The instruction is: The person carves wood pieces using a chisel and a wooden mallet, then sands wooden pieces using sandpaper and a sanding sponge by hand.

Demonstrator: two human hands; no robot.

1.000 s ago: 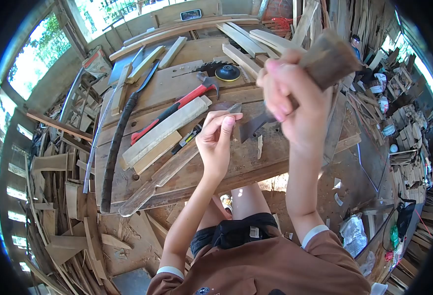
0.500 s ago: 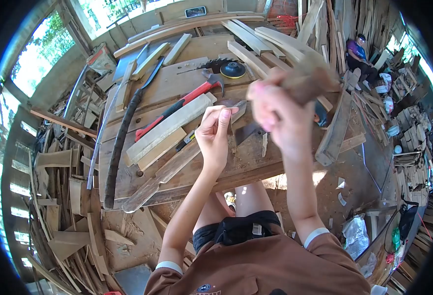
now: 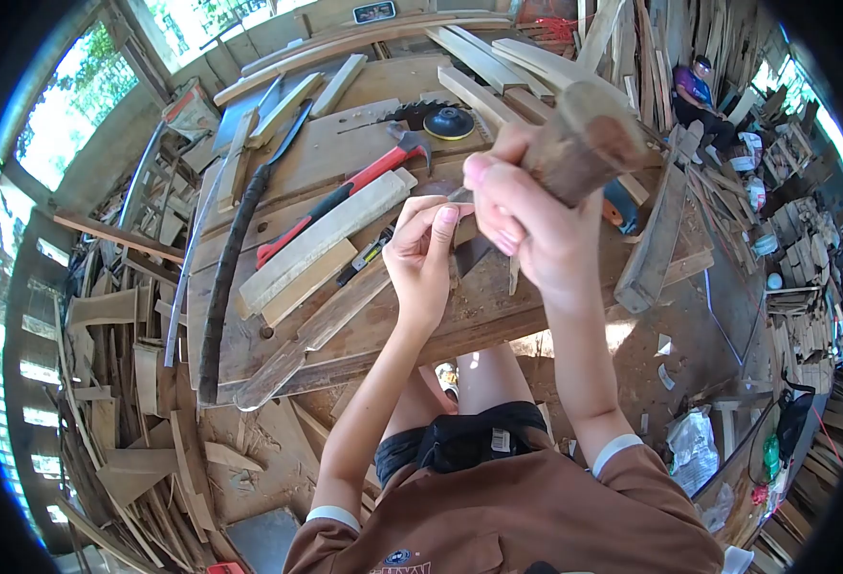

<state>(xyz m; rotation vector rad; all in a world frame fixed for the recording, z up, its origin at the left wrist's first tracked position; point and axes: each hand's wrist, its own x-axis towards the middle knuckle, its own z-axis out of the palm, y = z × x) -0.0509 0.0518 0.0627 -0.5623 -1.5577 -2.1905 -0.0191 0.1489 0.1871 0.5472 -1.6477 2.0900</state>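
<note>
Stacked offcuts and scrap timber crowd the workshop around a wooden workbench, and a person in a purple top sits at the far right. Over the bench's near side, the right hand is clenched around a thick wooden club, whose broad, blunt end juts up beyond the thumb, above the bench. The club looks solid, stiff and top-heavy, hard to damage and fairly rough to the grip; the best hold would be a full fist round the part below the thick end, with the wrist firm against its weight. Just beside it, the left hand has thumb and fingertips pinched together; what lies between them is too hidden to tell. A dark flat metal piece shows between the hands, partly covered. A notched wooden strip runs beneath the left hand, and near it lie a utility knife, pale wood battens and a red-and-black claw hammer.
</note>
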